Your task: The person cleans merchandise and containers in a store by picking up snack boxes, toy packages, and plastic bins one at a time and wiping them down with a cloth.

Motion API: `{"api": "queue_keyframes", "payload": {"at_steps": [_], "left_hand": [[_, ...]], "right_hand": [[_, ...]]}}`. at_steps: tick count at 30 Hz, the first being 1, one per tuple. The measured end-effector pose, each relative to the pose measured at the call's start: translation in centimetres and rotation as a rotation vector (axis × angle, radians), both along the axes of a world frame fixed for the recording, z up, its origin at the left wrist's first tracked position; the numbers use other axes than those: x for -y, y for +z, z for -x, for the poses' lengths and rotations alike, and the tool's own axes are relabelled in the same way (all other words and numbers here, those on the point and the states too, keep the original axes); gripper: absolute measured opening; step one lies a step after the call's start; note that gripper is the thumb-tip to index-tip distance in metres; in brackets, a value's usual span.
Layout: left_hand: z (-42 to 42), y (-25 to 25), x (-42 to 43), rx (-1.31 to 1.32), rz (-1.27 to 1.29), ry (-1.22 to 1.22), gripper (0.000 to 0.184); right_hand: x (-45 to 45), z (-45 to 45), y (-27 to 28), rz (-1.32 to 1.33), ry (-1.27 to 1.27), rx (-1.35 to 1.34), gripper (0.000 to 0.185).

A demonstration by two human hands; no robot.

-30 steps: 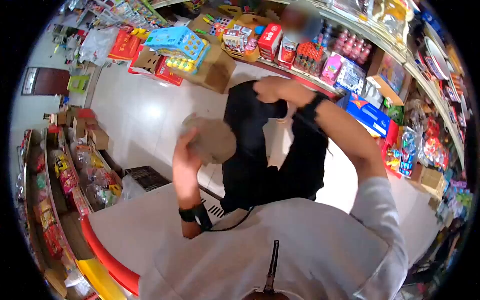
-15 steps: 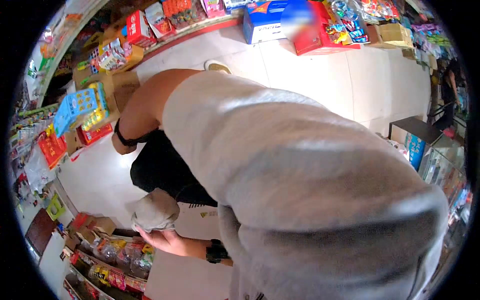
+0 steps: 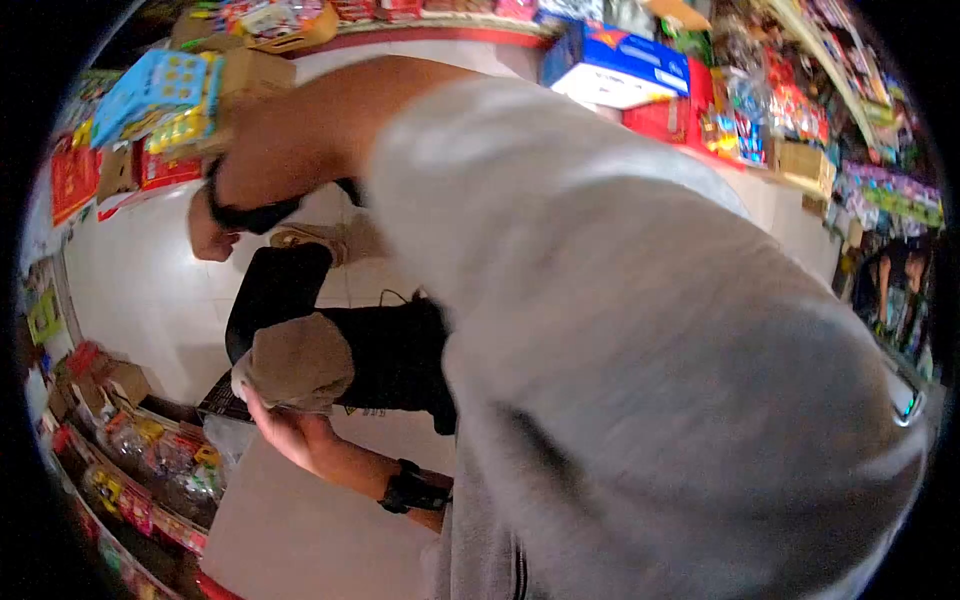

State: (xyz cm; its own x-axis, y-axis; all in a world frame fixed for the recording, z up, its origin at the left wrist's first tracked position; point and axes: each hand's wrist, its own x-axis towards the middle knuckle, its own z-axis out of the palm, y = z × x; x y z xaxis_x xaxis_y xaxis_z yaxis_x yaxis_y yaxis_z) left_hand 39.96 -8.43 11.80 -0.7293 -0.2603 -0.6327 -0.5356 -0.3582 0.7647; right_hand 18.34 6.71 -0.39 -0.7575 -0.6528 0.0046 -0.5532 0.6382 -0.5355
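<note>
A crumpled grey-brown cloth-like bundle (image 3: 300,362) rests in my left hand (image 3: 290,430), whose fingers curve round its lower left side. The bundle is above my black-trousered leg (image 3: 390,350). My right hand (image 3: 212,235) hangs over the pale floor at the left, beyond the black wristband, its fingers bent and partly hidden; whether it holds anything is unclear. A brown shoe (image 3: 300,238) shows just right of that hand. My grey sleeve covers much of the right side.
A blue patterned box (image 3: 155,95) with yellow items stands at the upper left. Snack shelves (image 3: 150,480) line the lower left. A blue and white box (image 3: 615,68) and a red box (image 3: 665,118) stand at the top right. A light grey surface (image 3: 310,510) lies below my left arm.
The view has turned, and my body has twisted. My right arm has swung from near my knee across to the left. My left hand still has the bundle.
</note>
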Motion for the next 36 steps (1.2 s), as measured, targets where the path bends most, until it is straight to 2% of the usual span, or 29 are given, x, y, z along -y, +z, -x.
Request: {"api": "queue_keyframes", "payload": {"at_steps": [3,4,5,6,7,8,10,11,12,13,15,16,17,19,21,23,24,27,29,31,33,35,36], "left_hand": [[2.5,-2.0,3.1,-0.153,-0.005,0.064,0.056],[2.2,-1.8,3.1,-0.100,-0.176,0.105,0.052],[2.6,-2.0,2.9,-0.169,-0.223,0.185,0.052],[3.1,-2.3,2.6,-0.179,-0.335,0.103,0.048],[3.4,-2.6,2.4,-0.199,-0.443,0.012,0.044],[3.6,-2.2,1.8,-0.194,-0.465,-0.022,0.042],[5.5,-2.1,0.4,-0.264,-0.475,-0.024,0.042],[5.9,-2.2,-0.5,-0.283,-0.443,-0.081,0.044],[6.3,-2.4,-1.1,-0.263,-0.436,-0.074,0.048],[6.7,-2.5,-1.7,-0.278,-0.447,-0.058,0.048],[7.5,-2.9,-2.9,-0.285,-0.217,-0.167,0.054],[7.7,-3.3,-3.3,-0.326,-0.202,-0.229,0.060],[7.6,-4.1,-3.4,-0.324,-0.202,-0.228,0.060],[7.7,-5.7,-4.0,-0.387,-0.065,-0.370,0.063],[7.8,-6.3,-4.3,-0.345,-0.116,-0.353,0.065],[8.6,-7.8,-4.0,-0.362,-0.125,-0.479,0.069],[9.4,-6.0,-3.8,-0.371,-0.012,-0.516,0.063],[13.2,-8.5,-1.9,-0.475,0.070,-0.537,0.060],[16.3,-9.6,-0.1,-0.392,0.110,-0.519,0.062],[19.2,-8.4,0.8,-0.276,0.207,-0.438,0.064],[22.6,-10.1,2.2,-0.309,0.342,-0.447,0.067],[25.7,-13.0,3.8,-0.325,0.340,-0.453,0.065],[27.2,-14.3,4.5,-0.362,0.354,-0.479,0.064]], "right_hand": [[0.7,0.8,0.4,0.076,0.073,0.089,0.044],[0.8,0.6,0.2,0.158,0.136,0.141,0.045],[0.5,-0.1,0.8,0.241,0.196,0.210,0.046],[-0.5,-2.8,1.7,0.422,-0.043,0.780,0.056],[-2.2,-4.9,3.1,0.643,-0.024,1.077,0.068],[-2.8,-7.1,4.3,0.724,-0.073,1.388,0.076],[-5.2,-8.9,5.3,0.801,-0.059,1.447,0.075],[-5.9,-10.4,6.3,0.891,-0.069,1.379,0.069],[-6.8,-11.0,5.9,0.643,-0.197,1.091,0.064],[-7.0,-11.8,6.4,0.777,-0.190,0.954,0.058],[-7.7,-10.8,6.2,0.713,-0.103,0.951,0.053],[-7.9,-11.0,6.3,0.658,-0.266,0.869,0.050],[-7.8,-11.4,6.0,0.657,-0.266,0.870,0.050],[-7.8,-11.0,6.0,0.938,-0.412,0.778,0.040],[-7.8,-10.4,6.4,0.952,-0.416,0.781,0.039],[-7.8,-9.3,5.7,0.745,-0.322,0.658,0.042],[-7.8,-8.7,5.9,0.737,-0.317,0.662,0.042],[-8.7,-5.4,6.6,0.479,-0.341,0.648,0.053],[-9.8,-3.0,5.5,0.518,-0.395,0.634,0.053],[-11.3,0.6,3.7,0.464,-0.382,0.529,0.050],[-11.9,4.3,3.6,0.327,-0.427,0.557,0.049],[-13.5,8.9,-1.9,0.222,-0.389,0.493,0.052],[-13.5,10.5,-3.3,0.187,-0.490,0.527,0.054]]}}
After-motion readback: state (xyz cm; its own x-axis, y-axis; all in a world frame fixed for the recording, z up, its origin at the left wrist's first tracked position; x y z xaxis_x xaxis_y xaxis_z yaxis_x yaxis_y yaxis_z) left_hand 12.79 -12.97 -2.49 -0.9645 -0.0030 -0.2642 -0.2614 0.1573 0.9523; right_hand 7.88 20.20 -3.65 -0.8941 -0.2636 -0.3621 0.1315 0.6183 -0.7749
